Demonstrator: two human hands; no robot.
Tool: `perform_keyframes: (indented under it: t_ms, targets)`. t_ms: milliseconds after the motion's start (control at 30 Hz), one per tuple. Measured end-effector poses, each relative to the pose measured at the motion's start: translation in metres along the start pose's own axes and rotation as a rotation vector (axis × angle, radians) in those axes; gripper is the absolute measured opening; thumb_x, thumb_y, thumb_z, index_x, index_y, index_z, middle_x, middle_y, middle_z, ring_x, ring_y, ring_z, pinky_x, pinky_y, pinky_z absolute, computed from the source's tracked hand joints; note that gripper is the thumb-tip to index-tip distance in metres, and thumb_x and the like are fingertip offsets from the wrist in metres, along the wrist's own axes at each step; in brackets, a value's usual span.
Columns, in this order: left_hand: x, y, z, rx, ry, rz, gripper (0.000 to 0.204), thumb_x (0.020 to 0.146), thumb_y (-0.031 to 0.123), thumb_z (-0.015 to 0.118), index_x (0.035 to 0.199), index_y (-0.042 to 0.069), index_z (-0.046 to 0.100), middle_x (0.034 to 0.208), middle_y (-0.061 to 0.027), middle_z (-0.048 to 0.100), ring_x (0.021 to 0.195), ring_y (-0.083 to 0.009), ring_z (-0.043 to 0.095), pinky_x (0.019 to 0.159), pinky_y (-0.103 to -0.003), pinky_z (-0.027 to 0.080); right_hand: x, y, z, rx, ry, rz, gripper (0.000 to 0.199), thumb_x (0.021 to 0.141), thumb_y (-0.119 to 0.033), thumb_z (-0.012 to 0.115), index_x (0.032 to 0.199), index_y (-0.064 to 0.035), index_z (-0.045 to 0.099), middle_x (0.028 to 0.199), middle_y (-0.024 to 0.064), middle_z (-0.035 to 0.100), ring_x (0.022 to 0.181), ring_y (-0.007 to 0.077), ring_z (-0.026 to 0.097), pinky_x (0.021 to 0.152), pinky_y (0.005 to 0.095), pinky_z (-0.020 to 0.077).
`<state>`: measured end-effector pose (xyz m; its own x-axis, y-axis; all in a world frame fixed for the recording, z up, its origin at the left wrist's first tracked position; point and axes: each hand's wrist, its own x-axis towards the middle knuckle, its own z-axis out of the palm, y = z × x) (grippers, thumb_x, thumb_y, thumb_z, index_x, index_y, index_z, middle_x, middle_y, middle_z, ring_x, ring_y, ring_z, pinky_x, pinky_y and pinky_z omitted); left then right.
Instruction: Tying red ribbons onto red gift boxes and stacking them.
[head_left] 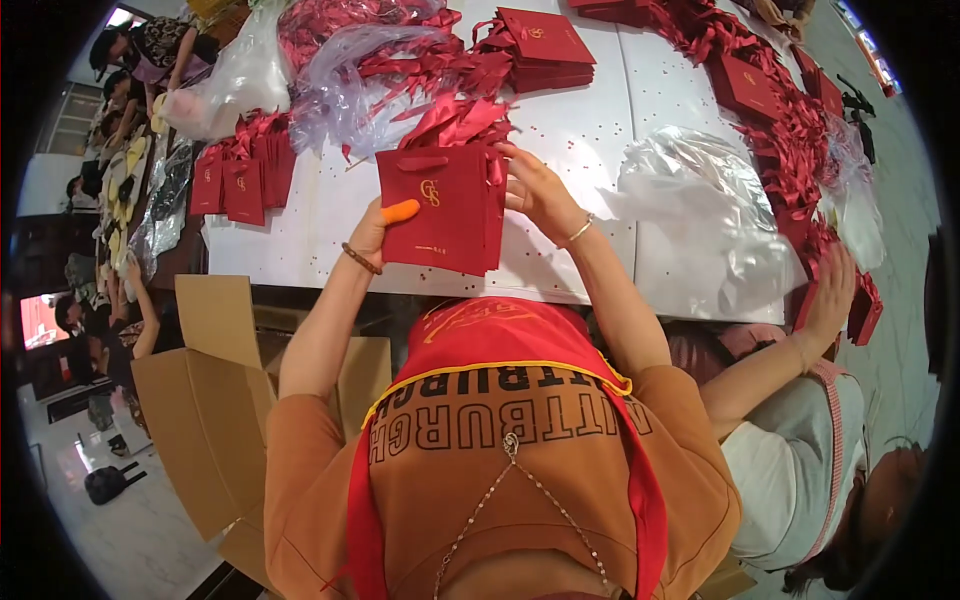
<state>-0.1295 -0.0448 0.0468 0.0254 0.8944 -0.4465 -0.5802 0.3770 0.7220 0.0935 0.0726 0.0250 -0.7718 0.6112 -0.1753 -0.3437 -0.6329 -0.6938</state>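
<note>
A stack of dark red paper gift bags (432, 215) with gold print and ribbon handles is upright over the near part of the white table. My left hand (376, 228) grips its left edge, the thumb in an orange finger cover (401, 211) across the front bag. At the stack's upper right edge is my right hand (541, 190), its fingers apart and their tips by the ribbons and bag edges. Loose red ribbon handles (455, 122) stick up behind the stack. The fingers of my left hand behind the bags are hidden.
More red bags stand at the left (245, 175), the back (545, 45) and the right (745, 88). Clear plastic wrapping (700, 220) lies on the white table (300, 250). An open cardboard box (205, 420) is at my left. A co-worker's hand (830, 295) touches bags at right.
</note>
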Motion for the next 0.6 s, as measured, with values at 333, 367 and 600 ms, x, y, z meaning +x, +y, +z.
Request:
perform_keyframes:
  t_ms: [333,367,600]
  targets:
    - [-0.015,-0.061,-0.02,-0.404,-0.032,-0.05,0.042,0.081,0.006,0.055,0.121,0.004,0.041,0.114,-0.014,0.053,0.103,-0.027,0.054,0.084,-0.043,0.048,-0.008,-0.047,0.041,-1.03,-0.411,-0.297,0.069,0.065,-0.013,0.059,0.13,-0.0091,0.036,0.127,0.0128,0.04,0.119,0.0236,0.037,0.099,0.0338,0.0299]
    - [-0.016,-0.068,-0.026,-0.455,-0.057,-0.075,0.043,0.083,0.011,0.054,0.122,0.004,0.04,0.116,-0.0145,0.052,0.105,-0.0281,0.053,0.088,-0.045,0.045,-0.009,-0.046,0.045,-1.05,-0.41,-0.311,0.071,0.064,-0.011,0.058,0.131,-0.0092,0.035,0.128,0.0125,0.04,0.118,0.0245,0.038,0.1,0.0333,0.0288]
    - [-0.033,-0.084,-0.027,-0.481,-0.013,-0.127,0.046,0.084,0.018,0.054,0.124,0.004,0.04,0.121,-0.014,0.049,0.109,-0.0289,0.05,0.093,-0.046,0.039,-0.006,-0.045,0.046,-1.055,-0.509,-0.21,0.061,0.066,-0.009,0.058,0.124,-0.0071,0.041,0.117,0.0125,0.045,0.109,0.0231,0.044,0.094,0.0314,0.0349]
